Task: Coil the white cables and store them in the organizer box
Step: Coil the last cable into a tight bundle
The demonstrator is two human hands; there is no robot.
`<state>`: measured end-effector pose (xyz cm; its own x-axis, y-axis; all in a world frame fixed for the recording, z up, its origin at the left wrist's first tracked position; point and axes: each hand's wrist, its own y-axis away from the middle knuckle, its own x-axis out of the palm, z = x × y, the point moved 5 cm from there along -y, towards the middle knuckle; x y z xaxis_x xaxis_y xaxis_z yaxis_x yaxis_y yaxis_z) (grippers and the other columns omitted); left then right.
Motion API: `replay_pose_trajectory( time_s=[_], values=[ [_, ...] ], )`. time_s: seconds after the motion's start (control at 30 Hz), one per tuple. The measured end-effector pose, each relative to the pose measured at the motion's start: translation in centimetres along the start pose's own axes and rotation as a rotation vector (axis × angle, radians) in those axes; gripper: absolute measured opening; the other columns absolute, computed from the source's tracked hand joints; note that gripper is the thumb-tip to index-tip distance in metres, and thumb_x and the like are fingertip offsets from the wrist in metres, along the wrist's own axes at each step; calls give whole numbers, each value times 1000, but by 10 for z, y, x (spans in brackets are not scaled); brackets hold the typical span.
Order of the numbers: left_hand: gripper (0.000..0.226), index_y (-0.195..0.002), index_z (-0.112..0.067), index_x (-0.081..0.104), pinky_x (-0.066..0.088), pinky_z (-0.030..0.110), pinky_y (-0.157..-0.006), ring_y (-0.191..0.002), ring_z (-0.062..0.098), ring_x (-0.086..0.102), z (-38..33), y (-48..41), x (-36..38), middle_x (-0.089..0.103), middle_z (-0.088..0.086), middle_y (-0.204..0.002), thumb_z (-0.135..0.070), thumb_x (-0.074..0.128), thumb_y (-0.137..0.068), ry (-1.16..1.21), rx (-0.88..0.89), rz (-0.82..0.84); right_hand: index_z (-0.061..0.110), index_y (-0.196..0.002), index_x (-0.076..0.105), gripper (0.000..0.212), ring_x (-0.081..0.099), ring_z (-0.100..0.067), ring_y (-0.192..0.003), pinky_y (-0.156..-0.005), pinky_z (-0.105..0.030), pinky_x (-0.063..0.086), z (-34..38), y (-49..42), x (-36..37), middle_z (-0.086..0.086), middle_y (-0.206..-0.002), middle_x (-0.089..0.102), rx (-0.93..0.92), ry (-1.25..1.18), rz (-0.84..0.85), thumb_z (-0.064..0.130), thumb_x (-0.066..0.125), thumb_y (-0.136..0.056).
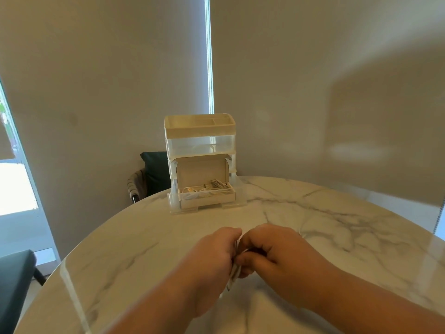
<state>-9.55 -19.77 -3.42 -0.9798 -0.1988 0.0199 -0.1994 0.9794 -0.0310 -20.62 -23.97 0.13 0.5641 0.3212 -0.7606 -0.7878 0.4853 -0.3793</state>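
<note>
Toward the table's (337,225) near edge, the left hand (212,259) and right hand (272,249) both curl round one white cable (234,273), mostly hidden between them. At the far edge stands one organizer box (199,141); its open bottom holds coiled cables (214,188), too tangled to count.

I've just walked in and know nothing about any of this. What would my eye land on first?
First, the two hands low in the middle: the left hand and right hand meet, both gripping a white cable between them. Beyond them, at the far edge of the marble table, stands the organizer box. Its lowest level holds an open carton with stored cables inside.
</note>
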Motion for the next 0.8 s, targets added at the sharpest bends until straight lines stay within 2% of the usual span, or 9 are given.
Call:
replay_pose_trajectory(
  time_s=[0.07, 0.13, 0.23, 0.33, 0.4, 0.47, 0.53, 0.67, 0.8],
  values=[
    [39, -70, -13, 65, 42, 41, -76, -68, 21, 50, 0, 0, 1, 54, 12, -72, -31, 40, -94, 13, 3, 35, 25, -80, 72, 15, 65, 3, -82, -76, -20, 52, -1, 0, -1, 16, -76, 67, 16, -7, 15, 17, 63, -89],
    [27, -69, -16, 65, 43, 42, -78, -73, 22, 51, -1, -5, 2, 55, 11, -74, -35, 49, -79, -14, 15, 71, 25, -79, 70, 17, 62, 3, -82, -72, -14, 48, -1, -1, -1, 16, -76, 65, 4, 44, 42, 17, 61, -90],
    [24, -66, -9, 65, 40, 44, -76, -77, 25, 50, 6, -13, 1, 56, 11, -70, -27, 63, -50, -210, -38, 142, 22, -88, 64, 12, 56, -5, -87, -76, -26, 47, -5, -1, 2, 9, -85, 64, -31, 206, 64, 24, 53, -91],
    [20, -79, -8, 63, 39, 45, -76, -81, 23, 50, 9, -7, 3, 57, 15, -80, -19, 65, -62, -408, -5, 234, 21, -93, 59, 15, 55, -6, -85, -74, -27, 45, -10, 0, 2, 9, -90, 64, -14, 249, 109, 34, 52, -95],
    [18, -81, -18, 65, 48, 53, -86, -85, 23, 58, 8, -3, 0, 65, 18, -87, -24, 63, -64, -497, 40, 206, 22, -93, 58, 15, 56, -5, -84, -74, -28, 47, -9, 0, 2, 9, -90, 64, -13, 256, 147, 37, 53, -95],
    [16, -78, -24, 68, 49, 57, -95, -90, 22, 64, 7, -3, -2, 70, 9, -87, -24, 63, -64, -529, 50, 199, 24, -93, 58, 13, 56, -4, -82, -73, -27, 47, -9, 1, 0, 10, -88, 65, -3, 237, 154, 36, 54, -94],
    [19, -80, -25, 71, 51, 54, -96, -90, 20, 68, 6, -3, -1, 73, 2, -86, -15, 62, -67, -525, 23, 207, 27, -93, 57, 8, 58, -2, -82, -72, -25, 48, -10, 0, -4, 12, -85, 66, 4, 201, 132, 35, 55, -95],
    [18, -85, -18, 70, 55, 44, -95, -92, 20, 74, 11, -3, 0, 78, 3, -92, -8, 63, -72, -535, -69, 203, 36, -93, 58, 4, 55, 0, -84, -70, -18, 45, -16, 0, -18, 17, -82, 62, 28, 220, 21, 39, 57, -96],
    [24, -89, -14, 70, 57, 38, -91, -90, 17, 74, 7, -2, 2, 78, 0, -90, 0, 64, -70, -542, -52, 163, 36, -88, 69, 4, 53, 3, -89, -74, -20, 45, -19, -1, -25, 23, -79, 57, -45, 204, -81, 38, 66, -90]
  ],
)
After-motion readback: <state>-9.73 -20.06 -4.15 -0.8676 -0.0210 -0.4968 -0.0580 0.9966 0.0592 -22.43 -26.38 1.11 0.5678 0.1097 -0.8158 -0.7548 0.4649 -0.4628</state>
